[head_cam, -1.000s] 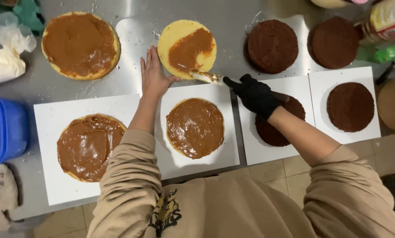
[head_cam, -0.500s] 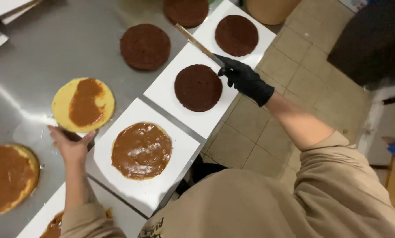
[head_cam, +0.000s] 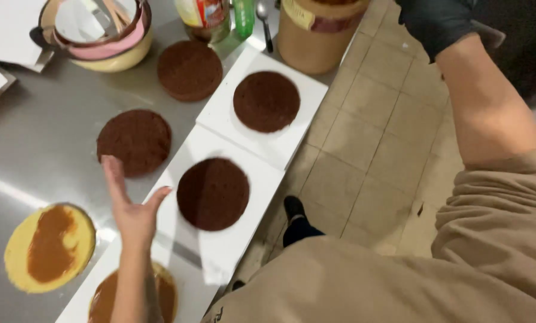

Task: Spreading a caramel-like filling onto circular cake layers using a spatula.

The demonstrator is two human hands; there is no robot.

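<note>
The steel table carries white boards along its near edge and four dark chocolate layers. The tan tub and stacked bowls stand at the far side. The left hand is bare, fingers spread wide, holding nothing. It hovers between the layer on the table and the layer on the board. That board layer is round, flat and matte brown, probably light, soft and crumbly; support it from below, not by the rim. The yellow layer, part-covered with brown spread, lies left. The right hand, black-gloved, is raised at the top edge; its grip cannot be determined.
</note>
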